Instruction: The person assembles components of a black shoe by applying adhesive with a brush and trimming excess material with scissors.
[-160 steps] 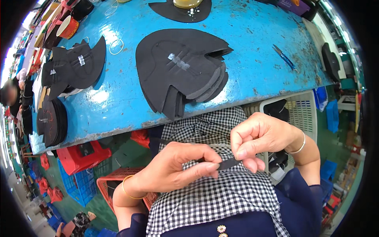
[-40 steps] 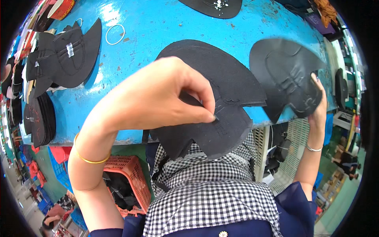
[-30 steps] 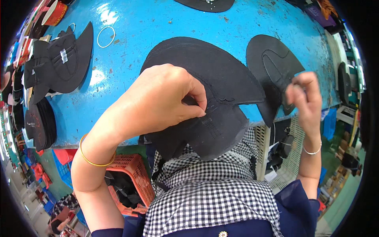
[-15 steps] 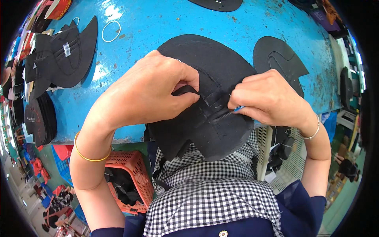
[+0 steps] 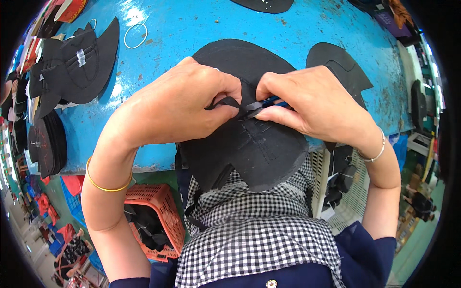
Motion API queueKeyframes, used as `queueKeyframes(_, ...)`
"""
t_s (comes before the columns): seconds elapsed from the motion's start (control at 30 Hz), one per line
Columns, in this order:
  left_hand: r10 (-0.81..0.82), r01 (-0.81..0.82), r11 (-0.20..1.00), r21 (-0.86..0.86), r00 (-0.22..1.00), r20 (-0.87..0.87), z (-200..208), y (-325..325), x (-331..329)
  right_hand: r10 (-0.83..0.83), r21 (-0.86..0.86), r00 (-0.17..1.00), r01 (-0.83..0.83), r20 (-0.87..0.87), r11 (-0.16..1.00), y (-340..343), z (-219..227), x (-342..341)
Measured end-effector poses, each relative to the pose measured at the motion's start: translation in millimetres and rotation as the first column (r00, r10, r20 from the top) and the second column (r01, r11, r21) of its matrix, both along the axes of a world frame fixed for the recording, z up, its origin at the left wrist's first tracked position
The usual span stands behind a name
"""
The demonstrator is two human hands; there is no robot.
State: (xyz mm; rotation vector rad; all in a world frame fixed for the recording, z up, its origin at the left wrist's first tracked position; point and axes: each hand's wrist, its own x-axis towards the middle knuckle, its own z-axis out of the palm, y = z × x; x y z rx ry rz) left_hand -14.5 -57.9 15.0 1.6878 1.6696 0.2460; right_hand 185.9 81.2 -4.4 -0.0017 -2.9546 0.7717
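Note:
A large black stitched piece (image 5: 249,163), rounded and cut like a shoe upper, lies over the table's near edge and my lap. My left hand (image 5: 187,103) is closed, pinching a black strip (image 5: 225,102) at the piece's middle. From the right, my right hand (image 5: 317,103) grips small blue-handled snips (image 5: 273,101). Their metal blades point left, at the strip near my left fingertips. Whether the blades touch it is hard to make out. Stitch lines and short slits show on the piece just below the blades.
On the blue table (image 5: 192,29) lie a similar black piece (image 5: 336,62) at right and stacked black pieces (image 5: 79,67) at left. A white ring (image 5: 135,36) is at the back left. An orange basket (image 5: 168,211) and a pale crate (image 5: 355,201) flank my checked apron (image 5: 259,235).
My right hand has moved up and left, bringing the snips beside my left fingertips, and their blades now show. The left hand keeps its pinch, nearly in place.

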Motion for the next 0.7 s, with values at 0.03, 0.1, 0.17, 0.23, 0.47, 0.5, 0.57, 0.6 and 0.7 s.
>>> queueKeyframes(0.03,-0.005,0.004,0.998,0.056,1.0,0.017,-2.5,-0.4,0.0,0.008,0.024,1.0,-0.009,0.014,1.0,0.9,-0.4,-1.7)
queueKeyframes(0.1,-0.006,0.002,0.994,0.112,0.999,0.032,-2.1,-2.3,-1.7,0.007,0.068,0.999,-0.01,0.043,0.998,1.7,0.6,-3.1)
queueKeyframes(0.17,0.035,-0.041,0.996,0.077,0.997,0.071,1.2,-4.2,-4.2,-0.037,-0.011,0.999,0.038,0.037,0.999,2.0,8.3,1.6)
queueKeyframes(0.23,0.149,-0.168,0.983,0.072,0.965,0.215,-7.4,-11.0,-11.6,-0.087,-0.124,0.994,0.078,-0.069,0.989,-2.0,13.8,7.5)
queueKeyframes(0.47,0.414,-0.619,0.768,0.162,0.673,0.613,21.9,-15.5,-25.8,0.012,0.588,0.999,0.008,-0.031,0.809,-93.7,-1.7,20.0)
queueKeyframes(0.5,0.415,-0.645,0.724,0.244,0.69,0.594,25.2,-14.8,-28.7,-0.021,0.623,0.999,0.044,-0.044,0.781,-99.5,-4.8,17.3)
queueKeyframes(0.57,0.418,-0.65,0.638,0.412,0.742,0.525,35.2,-11.9,-21.0,-0.067,0.658,0.996,0.088,-0.057,0.748,-98.2,-14.1,17.8)
queueKeyframes(0.6,0.436,-0.635,0.589,0.5,0.771,0.465,43.0,-15.2,-14.2,-0.045,0.597,0.987,0.131,-0.156,0.791,-92.2,-18.1,14.2)
queueKeyframes(0.7,0.445,-0.58,0.67,0.462,0.813,0.375,39.7,-32.9,-63.0,-0.075,0.333,0.96,0.166,-0.269,0.928,-73.6,-12.3,12.3)
